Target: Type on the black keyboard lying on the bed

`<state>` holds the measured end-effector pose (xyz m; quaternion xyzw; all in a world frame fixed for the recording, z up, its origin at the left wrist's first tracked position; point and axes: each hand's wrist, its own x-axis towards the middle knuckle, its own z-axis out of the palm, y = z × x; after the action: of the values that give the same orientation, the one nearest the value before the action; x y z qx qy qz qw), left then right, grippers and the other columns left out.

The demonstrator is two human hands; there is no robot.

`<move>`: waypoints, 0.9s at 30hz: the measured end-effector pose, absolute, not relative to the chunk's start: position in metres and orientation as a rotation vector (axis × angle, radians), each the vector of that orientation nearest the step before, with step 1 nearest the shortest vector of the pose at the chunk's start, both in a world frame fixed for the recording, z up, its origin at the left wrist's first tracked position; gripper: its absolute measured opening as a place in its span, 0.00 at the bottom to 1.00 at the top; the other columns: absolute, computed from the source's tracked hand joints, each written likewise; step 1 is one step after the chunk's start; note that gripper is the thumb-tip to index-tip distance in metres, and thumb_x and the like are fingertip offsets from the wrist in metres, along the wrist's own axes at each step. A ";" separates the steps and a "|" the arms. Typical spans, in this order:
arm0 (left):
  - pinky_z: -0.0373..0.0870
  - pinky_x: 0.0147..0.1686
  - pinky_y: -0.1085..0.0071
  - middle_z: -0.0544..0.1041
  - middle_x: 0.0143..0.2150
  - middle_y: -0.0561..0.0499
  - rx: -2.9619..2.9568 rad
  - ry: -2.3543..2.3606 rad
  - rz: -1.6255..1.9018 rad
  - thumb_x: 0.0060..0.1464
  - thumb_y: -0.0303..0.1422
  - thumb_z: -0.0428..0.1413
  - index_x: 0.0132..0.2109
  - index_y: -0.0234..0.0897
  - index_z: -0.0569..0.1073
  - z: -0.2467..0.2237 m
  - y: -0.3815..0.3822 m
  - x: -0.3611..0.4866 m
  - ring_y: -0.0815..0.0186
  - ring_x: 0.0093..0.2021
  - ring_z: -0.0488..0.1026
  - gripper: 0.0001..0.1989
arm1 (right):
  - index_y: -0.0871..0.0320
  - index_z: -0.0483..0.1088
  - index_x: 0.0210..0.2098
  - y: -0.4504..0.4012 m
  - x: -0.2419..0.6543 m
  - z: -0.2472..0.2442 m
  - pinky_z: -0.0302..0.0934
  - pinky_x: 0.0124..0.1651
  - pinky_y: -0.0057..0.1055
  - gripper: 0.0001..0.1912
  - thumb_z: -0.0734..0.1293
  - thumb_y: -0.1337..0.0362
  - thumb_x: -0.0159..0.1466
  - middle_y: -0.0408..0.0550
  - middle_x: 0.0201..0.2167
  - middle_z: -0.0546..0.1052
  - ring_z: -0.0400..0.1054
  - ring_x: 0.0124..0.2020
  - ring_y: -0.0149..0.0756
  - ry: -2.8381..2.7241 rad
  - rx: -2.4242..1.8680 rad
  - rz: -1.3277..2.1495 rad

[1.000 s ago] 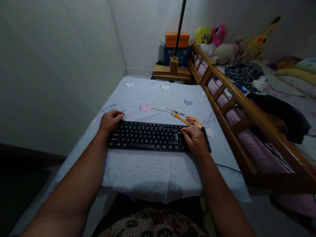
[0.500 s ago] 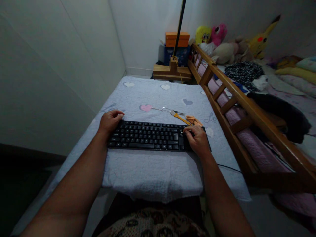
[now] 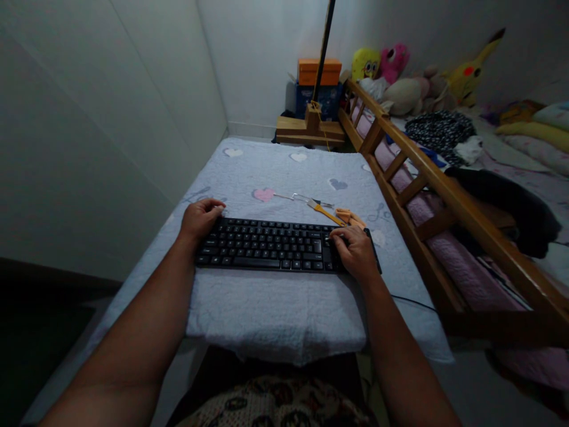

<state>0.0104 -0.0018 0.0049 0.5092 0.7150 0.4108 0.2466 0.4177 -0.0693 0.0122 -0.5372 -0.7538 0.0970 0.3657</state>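
A: And the keyboard (image 3: 267, 246) is seen lying flat across the cloth-covered worktop (image 3: 275, 302); how is it being handled?

B: Its upper left corner is met by the left hand (image 3: 199, 220), fingers curled; whether anything is pinched there cannot be told. Its right part is partly covered by the right hand (image 3: 354, 249); the grip there is drawn in, thumb near fingers, a small pale tip showing beside them; whether it is held cannot be told.

A: And behind it?

B: A yellow-handled brush (image 3: 326, 214) is seen lying at a slant; just beside it a thin metal tool (image 3: 303, 197) is laid; an orange bundle (image 3: 349, 217) is spotted near the right hand; a black cable (image 3: 413, 302) is stretched beyond the right forearm.
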 end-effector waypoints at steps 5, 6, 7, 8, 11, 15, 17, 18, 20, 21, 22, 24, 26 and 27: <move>0.71 0.36 0.66 0.79 0.29 0.51 1.374 1.935 1.125 0.43 0.39 0.60 0.34 0.39 0.80 0.008 -0.003 0.012 0.60 0.32 0.75 0.11 | 0.52 0.79 0.35 -0.070 0.424 0.011 0.65 0.53 0.47 0.09 0.65 0.66 0.67 0.50 0.35 0.82 0.74 0.43 0.48 -1.906 -1.422 0.232; 0.71 0.36 0.66 0.79 0.29 0.50 1.374 1.936 1.129 0.43 0.39 0.60 0.34 0.39 0.80 0.008 -0.003 0.012 0.59 0.33 0.75 0.11 | 0.52 0.79 0.35 -0.070 0.424 0.011 0.65 0.53 0.47 0.09 0.65 0.66 0.67 0.49 0.35 0.82 0.74 0.43 0.48 -1.900 -1.427 0.231; 0.71 0.36 0.66 0.79 0.29 0.50 1.376 1.939 1.131 0.43 0.39 0.60 0.34 0.39 0.80 0.008 -0.003 0.012 0.59 0.33 0.75 0.11 | 0.52 0.79 0.35 -0.070 0.424 0.010 0.65 0.53 0.47 0.09 0.65 0.65 0.67 0.49 0.35 0.82 0.74 0.43 0.48 -1.897 -1.429 0.231; 0.71 0.36 0.65 0.79 0.29 0.50 1.379 1.942 1.131 0.44 0.39 0.60 0.34 0.39 0.80 0.007 -0.003 0.012 0.59 0.33 0.75 0.11 | 0.52 0.79 0.35 -0.070 0.425 0.010 0.65 0.52 0.47 0.09 0.65 0.65 0.67 0.49 0.35 0.82 0.74 0.43 0.48 -1.896 -1.429 0.232; 0.71 0.37 0.65 0.79 0.30 0.51 1.387 1.952 1.120 0.44 0.39 0.60 0.34 0.40 0.80 0.006 -0.002 0.011 0.59 0.33 0.75 0.11 | 0.52 0.78 0.35 -0.071 0.424 0.010 0.65 0.53 0.47 0.09 0.65 0.66 0.67 0.49 0.35 0.83 0.74 0.43 0.48 -1.900 -1.424 0.234; 0.71 0.39 0.65 0.79 0.31 0.51 1.403 1.941 1.127 0.43 0.40 0.59 0.35 0.39 0.80 0.003 0.000 0.009 0.60 0.33 0.74 0.12 | 0.52 0.78 0.34 -0.074 0.424 0.012 0.64 0.53 0.46 0.10 0.65 0.66 0.66 0.49 0.35 0.82 0.74 0.43 0.48 -1.908 -1.416 0.243; 0.70 0.39 0.66 0.79 0.31 0.51 1.409 1.931 1.126 0.43 0.40 0.59 0.35 0.39 0.80 0.002 0.000 0.008 0.60 0.33 0.74 0.12 | 0.52 0.78 0.33 -0.075 0.424 0.013 0.64 0.52 0.46 0.10 0.64 0.66 0.66 0.49 0.35 0.82 0.74 0.43 0.48 -1.911 -1.407 0.250; 0.70 0.38 0.66 0.79 0.31 0.51 1.408 1.930 1.123 0.43 0.40 0.59 0.35 0.39 0.80 0.001 0.000 0.008 0.60 0.33 0.74 0.13 | 0.52 0.78 0.33 -0.076 0.423 0.013 0.64 0.52 0.46 0.10 0.64 0.66 0.66 0.50 0.35 0.82 0.75 0.43 0.48 -1.909 -1.403 0.251; 0.70 0.37 0.65 0.79 0.30 0.51 1.402 1.936 1.124 0.43 0.41 0.59 0.35 0.39 0.80 0.001 0.000 0.008 0.60 0.33 0.74 0.13 | 0.53 0.77 0.33 -0.077 0.423 0.014 0.64 0.52 0.47 0.10 0.64 0.66 0.65 0.50 0.34 0.82 0.75 0.43 0.47 -1.911 -1.396 0.261; 0.70 0.37 0.65 0.79 0.30 0.51 1.397 1.940 1.119 0.43 0.41 0.59 0.35 0.40 0.80 0.001 0.000 0.008 0.60 0.33 0.74 0.13 | 0.52 0.77 0.32 -0.077 0.423 0.014 0.64 0.52 0.46 0.10 0.64 0.66 0.65 0.49 0.34 0.82 0.75 0.43 0.47 -1.914 -1.394 0.267; 0.70 0.37 0.65 0.79 0.30 0.51 1.396 1.937 1.114 0.43 0.41 0.59 0.35 0.40 0.80 0.001 0.000 0.008 0.59 0.33 0.74 0.13 | 0.52 0.77 0.32 -0.077 0.423 0.014 0.64 0.52 0.46 0.09 0.64 0.66 0.65 0.49 0.33 0.82 0.75 0.42 0.47 -1.917 -1.395 0.274; 0.70 0.37 0.65 0.79 0.30 0.51 1.398 1.939 1.125 0.43 0.40 0.59 0.34 0.40 0.80 0.001 0.000 0.008 0.59 0.33 0.75 0.12 | 0.52 0.76 0.32 -0.078 0.423 0.014 0.64 0.52 0.46 0.09 0.64 0.66 0.64 0.48 0.33 0.82 0.74 0.42 0.46 -1.921 -1.400 0.284; 0.70 0.37 0.65 0.79 0.30 0.51 1.408 1.936 1.128 0.43 0.40 0.59 0.34 0.40 0.80 0.002 0.000 0.008 0.59 0.34 0.75 0.11 | 0.52 0.76 0.32 -0.078 0.423 0.014 0.64 0.52 0.46 0.09 0.64 0.66 0.64 0.48 0.33 0.82 0.74 0.42 0.46 -1.916 -1.404 0.285; 0.70 0.37 0.65 0.79 0.30 0.51 1.412 1.934 1.129 0.43 0.39 0.59 0.34 0.40 0.80 0.002 0.000 0.008 0.59 0.34 0.75 0.11 | 0.52 0.77 0.32 -0.078 0.424 0.014 0.64 0.53 0.46 0.09 0.64 0.66 0.65 0.49 0.33 0.82 0.74 0.42 0.46 -1.912 -1.406 0.283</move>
<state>0.0078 -0.0002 0.0016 0.5171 0.7084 0.4134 0.2448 0.4235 -0.0776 0.0142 -0.5473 -0.7441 0.1103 0.3668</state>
